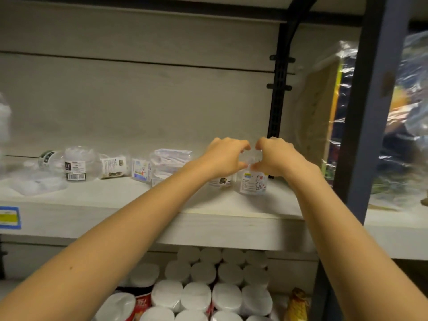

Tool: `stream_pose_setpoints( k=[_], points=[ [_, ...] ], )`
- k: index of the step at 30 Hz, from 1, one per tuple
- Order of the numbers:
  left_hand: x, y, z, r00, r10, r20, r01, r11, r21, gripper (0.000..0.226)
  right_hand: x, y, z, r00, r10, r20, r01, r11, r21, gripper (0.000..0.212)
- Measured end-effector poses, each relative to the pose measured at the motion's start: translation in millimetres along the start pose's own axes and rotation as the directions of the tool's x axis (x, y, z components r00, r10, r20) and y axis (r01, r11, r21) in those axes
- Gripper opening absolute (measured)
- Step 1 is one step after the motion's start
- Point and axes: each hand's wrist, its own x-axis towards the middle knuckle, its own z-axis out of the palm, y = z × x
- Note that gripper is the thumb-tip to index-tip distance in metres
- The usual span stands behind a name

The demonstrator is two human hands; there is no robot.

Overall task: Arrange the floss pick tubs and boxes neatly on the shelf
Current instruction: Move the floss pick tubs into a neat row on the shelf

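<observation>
Both my hands reach onto the pale wooden shelf [129,200] at its right end. My left hand [225,158] and my right hand [274,156] curl round the top of a clear floss pick tub [253,181] with a cartoon label, which stands upright. A second tub [221,181] stands just left of it, mostly hidden under my left hand. Further left lie clear boxes [166,163], a small blue-labelled box [140,170] and tubs with dark labels [75,164], some tipped on their sides [113,166].
A black upright bracket [276,107] stands behind my hands. A blue-grey post [368,112] and plastic-wrapped goods [405,117] are at the right. White-lidded jars [208,286] fill the shelf below. A blue and yellow price tag [9,217] is on the shelf edge.
</observation>
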Motion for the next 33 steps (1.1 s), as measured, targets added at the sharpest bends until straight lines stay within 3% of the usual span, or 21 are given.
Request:
stream_pose_setpoints(
  k=[3, 8, 12, 14, 17, 18, 20, 24, 29, 33],
  points=[
    [9.8, -0.1, 6.5, 1.0, 0.014, -0.019, -0.011, 0.988, 0.155, 0.043, 8.5, 0.2, 4.4, 0.999, 0.03, -0.01, -0.031, 0.999, -0.036, 0.06],
    [8.2, 0.8, 10.6, 0.999, 0.03, -0.04, -0.019, 0.97, 0.24, 0.039, 8.6, -0.3, 9.4, 0.999, 0.038, -0.037, -0.039, 0.999, -0.029, 0.055],
    [-27.4, 4.2, -15.6, 0.98, 0.025, -0.197, -0.008, 0.996, 0.086, 0.03, -22.1, 0.7, 11.3, 0.936, -0.059, -0.348, 0.123, 0.979, 0.164, 0.034],
    [-60.1, 1.4, -36.1, 0.969, -0.072, -0.238, 0.033, 0.986, -0.166, 0.019, -44.2, -3.6, 8.1, 0.931, -0.051, -0.363, 0.215, 0.877, 0.43, 0.014],
    [-117.7, -13.0, -58.4, 0.975, -0.189, -0.115, 0.101, 0.844, -0.527, 0.016, -79.8, -22.3, 3.3, 0.984, -0.162, -0.075, 0.153, 0.549, 0.822, 0.005],
    [-136.2, -21.3, -62.4, 0.972, -0.221, -0.08, 0.132, 0.796, -0.591, 0.015, -88.8, -30.9, 3.6, 0.975, -0.222, -0.012, 0.116, 0.463, 0.879, 0.006],
    [-168.0, -41.8, -67.4, 0.954, -0.29, -0.075, 0.171, 0.735, -0.656, 0.014, -99.4, -50.4, 6.5, 0.957, -0.288, 0.014, 0.11, 0.409, 0.906, 0.009],
    [-209.0, -87.9, -81.1, 0.904, -0.402, -0.142, 0.219, 0.725, -0.653, 0.012, -101.6, -98.7, 11.2, 0.948, -0.318, -0.014, 0.167, 0.46, 0.872, 0.008],
    [-245.0, -147.2, -107.8, 0.895, -0.407, -0.181, 0.225, 0.764, -0.605, 0.012, -94.4, -170.1, 28.7, 0.95, -0.308, -0.046, 0.204, 0.503, 0.84, 0.008],
    [-263.6, -201.3, -128.8, 0.904, -0.393, -0.165, 0.22, 0.762, -0.609, 0.013, -77.9, -236.4, 38.0, 0.965, -0.256, -0.06, 0.211, 0.618, 0.758, 0.007]
  ],
)
